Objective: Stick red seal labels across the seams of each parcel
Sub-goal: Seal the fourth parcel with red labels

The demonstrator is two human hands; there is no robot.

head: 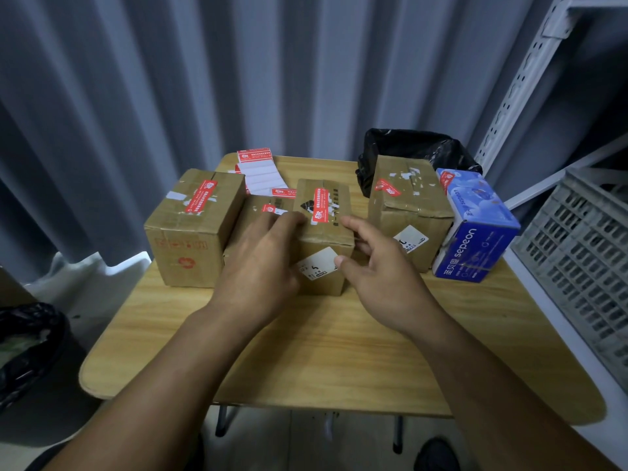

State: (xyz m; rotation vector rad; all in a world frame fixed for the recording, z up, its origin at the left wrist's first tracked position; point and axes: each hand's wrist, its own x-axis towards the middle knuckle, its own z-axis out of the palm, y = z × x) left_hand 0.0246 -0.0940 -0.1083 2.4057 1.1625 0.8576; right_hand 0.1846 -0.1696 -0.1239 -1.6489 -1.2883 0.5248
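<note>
Several parcels stand in a row on a small wooden table (306, 351). The middle cardboard box (326, 239) carries a red seal label (321, 205) across its top seam. My left hand (261, 263) grips that box's left side, fingers over its top edge. My right hand (377, 277) hovers at its right front corner, fingers loosely curled, holding nothing. A low box (258, 207) sits behind my left hand, a larger labelled box (193, 226) at the left, another labelled box (407, 209) at the right, then a blue carton (475, 229). A label stack (256, 168) lies at the back.
A black plastic bag (414, 151) sits behind the right boxes. A grey plastic crate (577, 249) and a metal shelf upright (530, 69) stand at the right. A bin with a black liner (23, 341) is at the lower left. Grey curtains hang behind.
</note>
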